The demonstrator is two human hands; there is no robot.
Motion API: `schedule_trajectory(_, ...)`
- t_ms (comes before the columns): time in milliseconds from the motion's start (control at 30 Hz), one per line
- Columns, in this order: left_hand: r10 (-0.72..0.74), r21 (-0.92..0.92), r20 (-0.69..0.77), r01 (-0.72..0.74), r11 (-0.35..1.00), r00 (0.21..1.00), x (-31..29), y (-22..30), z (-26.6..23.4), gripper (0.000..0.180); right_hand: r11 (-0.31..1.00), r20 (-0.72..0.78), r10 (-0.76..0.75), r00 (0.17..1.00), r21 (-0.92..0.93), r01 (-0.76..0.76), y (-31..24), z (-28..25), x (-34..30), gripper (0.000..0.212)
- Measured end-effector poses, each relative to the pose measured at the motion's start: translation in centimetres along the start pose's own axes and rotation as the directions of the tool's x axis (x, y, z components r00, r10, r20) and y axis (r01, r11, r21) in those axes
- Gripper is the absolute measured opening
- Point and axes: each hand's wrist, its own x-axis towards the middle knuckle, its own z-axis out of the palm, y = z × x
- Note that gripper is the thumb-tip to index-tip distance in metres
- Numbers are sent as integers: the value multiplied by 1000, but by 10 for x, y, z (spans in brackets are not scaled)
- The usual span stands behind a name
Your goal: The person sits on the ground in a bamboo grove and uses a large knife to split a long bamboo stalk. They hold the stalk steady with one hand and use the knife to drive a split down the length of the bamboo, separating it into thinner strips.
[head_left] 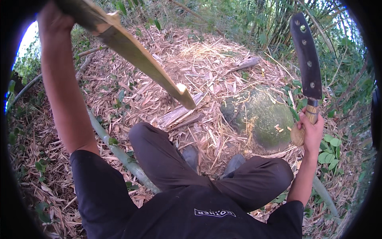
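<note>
Raised at the far upper left, my left hand [55, 19] is closed around the upper end of a split bamboo piece [139, 55]. The bamboo slants down to the right, and its pale cut end hangs above the ground before my knees. On the right, my right hand [314, 131] grips the wooden handle of a machete [305, 55]. Its dark, broad blade has a row of holes and points upward, apart from the bamboo. Below and left of the machete sits a mossy rounded stone [266, 115] with wood shavings on it.
A short weathered piece of wood [181, 115] lies in front of my bent knees. Dry leaves and bamboo shavings [207, 51] cover the ground. A green bamboo pole [119, 153] runs beneath me. Bushes and bamboo stems [278, 24] stand at the back right.
</note>
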Motion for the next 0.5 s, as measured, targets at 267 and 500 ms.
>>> schedule_trajectory(267, 58, 286, -84, -32, 958, 995, -10, -11, 82, 90, 968, 250, -44, 967, 250, -21, -95, 109, 35, 31)
schedule_trajectory(500, 71, 472, -200, 33, 881, 977, 23, -53, 92, 106, 954, 294, -165, 942, 289, 77, -88, 236, 37, 28)
